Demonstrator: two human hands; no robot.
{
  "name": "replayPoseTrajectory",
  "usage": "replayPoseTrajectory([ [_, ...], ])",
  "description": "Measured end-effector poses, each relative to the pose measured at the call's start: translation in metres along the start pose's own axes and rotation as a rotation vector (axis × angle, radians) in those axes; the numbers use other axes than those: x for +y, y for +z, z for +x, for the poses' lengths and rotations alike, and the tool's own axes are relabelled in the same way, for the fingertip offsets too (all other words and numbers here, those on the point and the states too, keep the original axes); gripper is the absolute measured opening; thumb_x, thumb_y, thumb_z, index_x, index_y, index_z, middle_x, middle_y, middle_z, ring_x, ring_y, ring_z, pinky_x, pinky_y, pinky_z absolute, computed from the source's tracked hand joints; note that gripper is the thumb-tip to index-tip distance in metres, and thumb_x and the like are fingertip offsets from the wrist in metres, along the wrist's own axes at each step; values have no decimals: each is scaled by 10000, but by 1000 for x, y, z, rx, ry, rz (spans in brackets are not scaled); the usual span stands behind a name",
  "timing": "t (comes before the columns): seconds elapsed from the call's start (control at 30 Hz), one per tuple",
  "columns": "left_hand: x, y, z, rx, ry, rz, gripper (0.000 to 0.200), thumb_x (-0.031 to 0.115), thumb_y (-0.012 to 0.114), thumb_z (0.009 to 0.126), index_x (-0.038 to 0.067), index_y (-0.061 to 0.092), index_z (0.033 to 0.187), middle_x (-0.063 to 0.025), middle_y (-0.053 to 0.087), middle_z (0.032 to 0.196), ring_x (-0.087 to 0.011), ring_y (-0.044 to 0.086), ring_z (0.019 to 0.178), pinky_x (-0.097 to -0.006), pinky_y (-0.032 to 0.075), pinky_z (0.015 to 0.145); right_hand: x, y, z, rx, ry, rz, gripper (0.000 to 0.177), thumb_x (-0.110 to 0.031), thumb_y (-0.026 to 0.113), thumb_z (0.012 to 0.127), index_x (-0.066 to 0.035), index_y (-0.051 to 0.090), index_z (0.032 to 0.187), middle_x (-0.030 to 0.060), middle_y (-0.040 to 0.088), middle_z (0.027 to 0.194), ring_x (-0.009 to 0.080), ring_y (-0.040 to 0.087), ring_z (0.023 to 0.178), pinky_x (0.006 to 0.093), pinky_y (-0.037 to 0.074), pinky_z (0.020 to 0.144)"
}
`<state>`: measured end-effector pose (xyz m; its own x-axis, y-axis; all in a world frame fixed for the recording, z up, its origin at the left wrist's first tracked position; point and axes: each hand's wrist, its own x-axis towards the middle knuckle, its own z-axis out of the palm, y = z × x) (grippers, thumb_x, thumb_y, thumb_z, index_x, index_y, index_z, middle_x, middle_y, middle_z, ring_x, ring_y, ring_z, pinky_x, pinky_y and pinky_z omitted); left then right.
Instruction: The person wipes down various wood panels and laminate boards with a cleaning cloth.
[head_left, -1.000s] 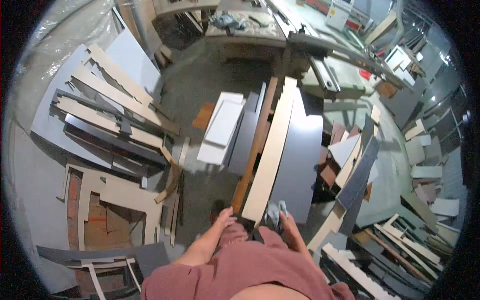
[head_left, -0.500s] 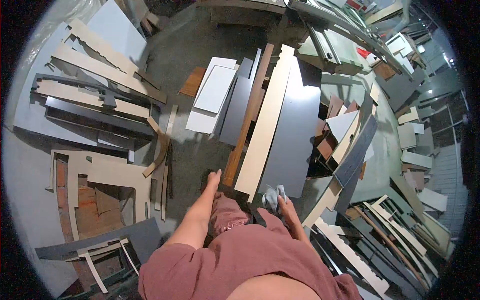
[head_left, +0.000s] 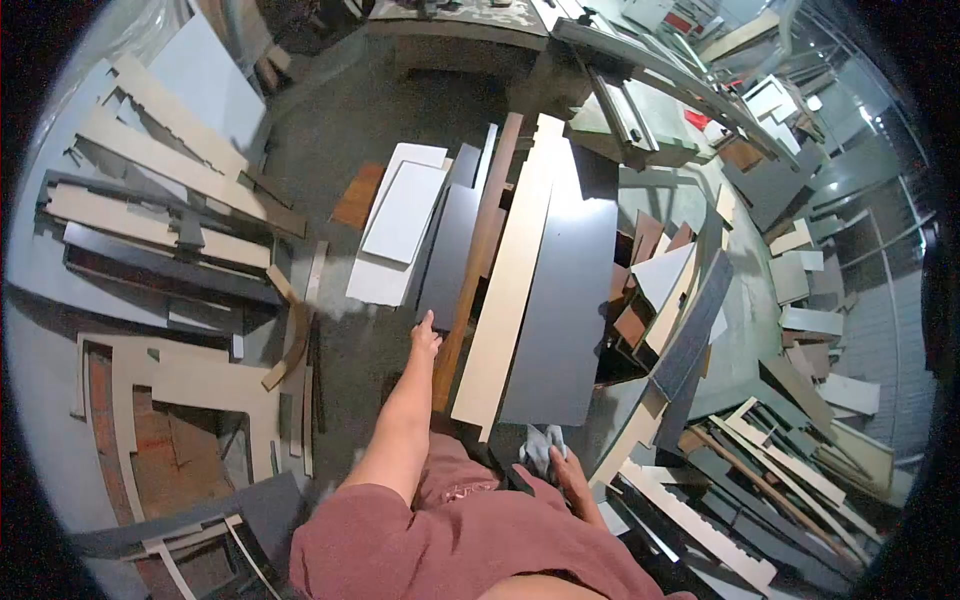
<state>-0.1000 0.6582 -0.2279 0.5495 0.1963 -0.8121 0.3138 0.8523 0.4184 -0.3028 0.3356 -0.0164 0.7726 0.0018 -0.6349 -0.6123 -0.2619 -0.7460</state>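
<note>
My left hand point(head_left: 427, 336) reaches forward with fingers extended, its fingertips right at the near end of a dark grey panel point(head_left: 446, 262). A long brown wooden strip point(head_left: 481, 235) lies just to the right of that hand. Low in front of my body, my right hand point(head_left: 572, 476) is closed around a crumpled grey cloth point(head_left: 541, 452). Ahead of the cloth stretch a long cream board point(head_left: 507, 290) and a wide grey panel point(head_left: 570, 310) with a bright reflection. White panels point(head_left: 405, 212) lie stacked beyond my left hand.
Notched cream strips point(head_left: 165, 150) and dark pieces cover the left side. A cut-out cream frame board point(head_left: 205, 380) lies nearer. Offcuts point(head_left: 655, 280) fill a bin area on the right, with stacked strips point(head_left: 790, 475) behind it. A metal rail machine point(head_left: 660, 70) stands at the back.
My left hand has moved forward from beside the brown strip's near end to the dark grey panel. The right hand stays low with the cloth. The view has shifted slightly.
</note>
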Motion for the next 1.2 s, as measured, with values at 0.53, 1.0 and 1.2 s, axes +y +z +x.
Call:
replayPoseTrajectory([
  [0.53,52,47,-50,-169,412,18,380,228,651,724,-3,495,983,-113,528,959,-226,546,805,-385,483,613,-23,6,-7,14,5,170,392,-370,471,820,-29,499,1011,29,519,868,125,455,756,285,374,666],
  [1.0,171,87,-232,-325,707,73,459,233,613,733,-78,413,1005,-166,486,980,-268,528,859,-404,488,629,-164,-2,3,209,-561,91,338,-242,461,815,-1,484,1052,88,554,875,164,495,825,299,391,732],
  [1.2,151,81,-338,-265,818,245,508,291,587,765,-54,401,1088,-158,446,1026,-231,500,908,-346,446,744,-282,85,4,20,-1226,-215,495,-94,624,669,-121,461,1135,104,494,1102,260,438,1068,407,330,886],
])
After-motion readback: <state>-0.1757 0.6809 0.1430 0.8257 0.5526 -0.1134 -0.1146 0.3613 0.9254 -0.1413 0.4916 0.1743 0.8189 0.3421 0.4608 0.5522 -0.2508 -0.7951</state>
